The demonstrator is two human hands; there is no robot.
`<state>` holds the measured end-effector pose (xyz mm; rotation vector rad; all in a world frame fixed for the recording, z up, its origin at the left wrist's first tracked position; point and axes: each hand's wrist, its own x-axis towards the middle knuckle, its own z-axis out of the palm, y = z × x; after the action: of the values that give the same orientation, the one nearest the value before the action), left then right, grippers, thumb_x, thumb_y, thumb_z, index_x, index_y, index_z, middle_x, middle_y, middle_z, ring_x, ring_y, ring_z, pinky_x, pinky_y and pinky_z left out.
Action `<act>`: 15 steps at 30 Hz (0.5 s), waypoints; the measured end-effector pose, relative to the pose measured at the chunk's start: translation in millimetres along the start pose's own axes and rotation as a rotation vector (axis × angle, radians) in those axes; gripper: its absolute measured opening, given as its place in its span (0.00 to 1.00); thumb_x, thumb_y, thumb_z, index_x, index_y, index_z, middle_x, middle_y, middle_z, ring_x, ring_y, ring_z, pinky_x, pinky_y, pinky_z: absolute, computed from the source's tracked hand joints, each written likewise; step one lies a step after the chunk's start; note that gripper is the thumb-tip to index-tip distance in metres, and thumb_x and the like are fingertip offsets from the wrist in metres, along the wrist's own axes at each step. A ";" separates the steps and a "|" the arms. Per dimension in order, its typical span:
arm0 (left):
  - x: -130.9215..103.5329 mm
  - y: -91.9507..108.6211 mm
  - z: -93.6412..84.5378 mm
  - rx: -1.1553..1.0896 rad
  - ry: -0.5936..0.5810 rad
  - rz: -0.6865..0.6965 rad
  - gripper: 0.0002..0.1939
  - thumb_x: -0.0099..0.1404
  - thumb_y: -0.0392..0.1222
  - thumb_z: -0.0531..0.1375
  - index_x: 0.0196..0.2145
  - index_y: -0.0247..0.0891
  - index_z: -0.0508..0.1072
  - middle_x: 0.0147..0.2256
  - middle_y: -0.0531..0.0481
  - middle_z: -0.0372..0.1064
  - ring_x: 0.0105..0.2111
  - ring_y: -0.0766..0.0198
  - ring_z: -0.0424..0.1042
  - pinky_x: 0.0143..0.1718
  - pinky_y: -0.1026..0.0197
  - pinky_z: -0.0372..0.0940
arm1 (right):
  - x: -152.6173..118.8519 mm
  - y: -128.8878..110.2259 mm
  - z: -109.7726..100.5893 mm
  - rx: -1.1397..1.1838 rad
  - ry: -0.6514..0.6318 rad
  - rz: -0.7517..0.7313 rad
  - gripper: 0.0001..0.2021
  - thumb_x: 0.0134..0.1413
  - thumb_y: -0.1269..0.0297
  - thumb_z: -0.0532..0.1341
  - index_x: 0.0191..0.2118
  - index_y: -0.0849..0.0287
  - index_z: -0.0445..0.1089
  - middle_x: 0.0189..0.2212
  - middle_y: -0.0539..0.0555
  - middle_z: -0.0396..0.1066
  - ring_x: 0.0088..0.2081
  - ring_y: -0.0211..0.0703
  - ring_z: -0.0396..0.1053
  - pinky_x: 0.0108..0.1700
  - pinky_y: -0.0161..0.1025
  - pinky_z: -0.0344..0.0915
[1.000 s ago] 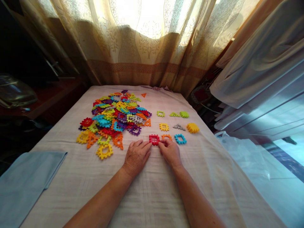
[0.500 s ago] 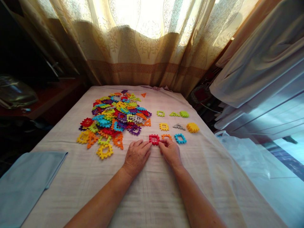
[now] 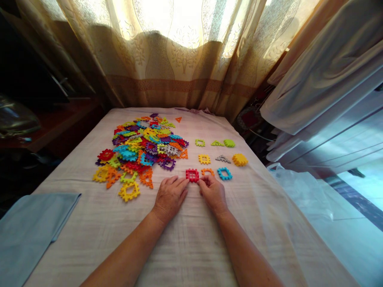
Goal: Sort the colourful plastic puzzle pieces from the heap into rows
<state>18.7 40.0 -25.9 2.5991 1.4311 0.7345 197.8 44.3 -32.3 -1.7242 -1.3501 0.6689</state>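
A red square grid piece (image 3: 192, 175) lies flat on the cloth-covered table (image 3: 191, 239). My left hand (image 3: 170, 196) rests palm down, its fingertips touching the piece's left edge. My right hand (image 3: 212, 191) pinches the piece's right edge with fingertips. Just behind my right hand sits an orange piece (image 3: 207, 172), partly hidden by the fingers, and a blue square frame (image 3: 224, 173) lies to its right. A big heap of coloured interlocking pieces (image 3: 142, 149) spreads to the left.
Sorted pieces lie in rows to the right: yellow grid (image 3: 204, 159), grey triangle (image 3: 223, 159), yellow round piece (image 3: 239, 160), green ones (image 3: 229, 143). A folded light-blue cloth (image 3: 32, 227) lies at the near left. Curtains (image 3: 179, 59) hang behind; the table's right edge drops off.
Both hands stay on the red piece. The camera view has shifted slightly, moving everything a little left and down.
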 end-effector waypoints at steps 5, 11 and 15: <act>0.5 0.4 -0.7 -0.010 0.003 0.002 0.19 0.67 0.41 0.55 0.55 0.45 0.70 0.51 0.47 0.73 0.53 0.52 0.66 0.53 0.47 0.58 | 0.8 -0.8 0.5 0.006 -0.014 -0.004 0.09 0.49 0.55 0.58 0.29 0.54 0.69 0.19 0.49 0.71 0.24 0.44 0.70 0.27 0.37 0.63; 1.0 0.8 -1.5 0.006 -0.011 0.002 0.18 0.67 0.41 0.55 0.55 0.44 0.69 0.51 0.48 0.73 0.53 0.52 0.66 0.53 0.47 0.58 | 1.9 -1.1 2.0 0.022 -0.016 -0.017 0.08 0.49 0.56 0.58 0.28 0.54 0.69 0.18 0.49 0.71 0.24 0.44 0.70 0.28 0.37 0.63; 0.9 1.1 -1.4 0.016 -0.006 -0.002 0.18 0.68 0.41 0.55 0.55 0.44 0.70 0.52 0.49 0.72 0.53 0.52 0.66 0.53 0.47 0.57 | 2.2 -1.6 1.8 0.018 -0.018 -0.019 0.08 0.49 0.56 0.58 0.28 0.53 0.68 0.18 0.49 0.70 0.24 0.44 0.70 0.28 0.37 0.63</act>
<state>19.3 40.0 -24.1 2.6091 1.4436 0.7170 196.2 47.0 -31.7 -1.6923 -1.3673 0.6860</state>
